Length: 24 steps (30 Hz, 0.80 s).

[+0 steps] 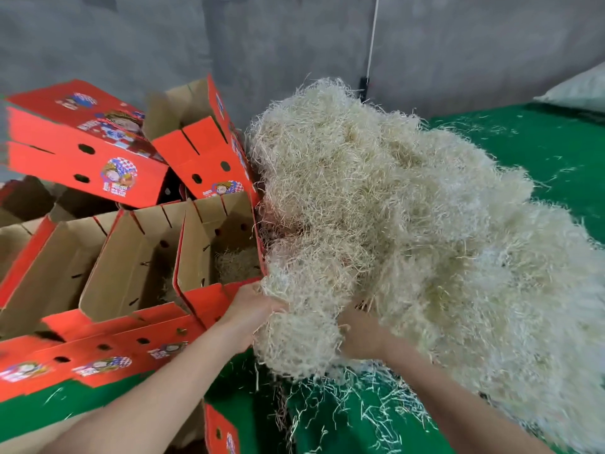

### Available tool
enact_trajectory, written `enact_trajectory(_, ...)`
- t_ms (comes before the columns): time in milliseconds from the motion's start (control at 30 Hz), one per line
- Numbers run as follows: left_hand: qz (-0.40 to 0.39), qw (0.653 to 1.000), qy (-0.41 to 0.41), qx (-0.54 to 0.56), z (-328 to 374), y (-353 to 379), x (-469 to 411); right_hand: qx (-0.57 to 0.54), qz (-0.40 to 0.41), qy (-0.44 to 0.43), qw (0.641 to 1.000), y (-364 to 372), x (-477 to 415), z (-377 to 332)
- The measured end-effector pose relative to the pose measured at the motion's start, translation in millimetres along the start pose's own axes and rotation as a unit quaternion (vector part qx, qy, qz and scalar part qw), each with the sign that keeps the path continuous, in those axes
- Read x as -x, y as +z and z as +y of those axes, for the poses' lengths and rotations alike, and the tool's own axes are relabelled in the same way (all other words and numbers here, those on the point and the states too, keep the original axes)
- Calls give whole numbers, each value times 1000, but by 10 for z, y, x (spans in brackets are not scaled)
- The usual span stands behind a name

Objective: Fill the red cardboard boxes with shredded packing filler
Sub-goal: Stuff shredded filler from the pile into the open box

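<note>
A big heap of pale shredded packing filler lies on the green table at the right. My left hand and my right hand both grip a clump of filler at the heap's near left edge. Just left of it stands an open red cardboard box with a little filler on its bottom. Two more open red boxes stand further left, their insides brown.
Closed and half-folded red boxes are stacked at the back left. Another red box edge shows at the bottom. The green table carries loose strands. A grey wall and a white bag are behind.
</note>
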State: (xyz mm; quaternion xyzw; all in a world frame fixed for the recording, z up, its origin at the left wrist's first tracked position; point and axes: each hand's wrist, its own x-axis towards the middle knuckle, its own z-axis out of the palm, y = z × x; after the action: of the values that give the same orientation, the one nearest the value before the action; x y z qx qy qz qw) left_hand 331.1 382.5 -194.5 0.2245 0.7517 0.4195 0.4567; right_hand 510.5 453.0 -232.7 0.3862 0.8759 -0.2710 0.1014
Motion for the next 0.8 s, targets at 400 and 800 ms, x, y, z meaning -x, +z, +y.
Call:
enact_trajectory(400, -54, 997, -11, -61, 16, -224, 338, 61, 121, -73, 988, -332, -109, -363)
enact_trajectory(800, 60, 988, 134, -41, 187, -341, 437, -657, 38, 92, 748, -491, 281, -803)
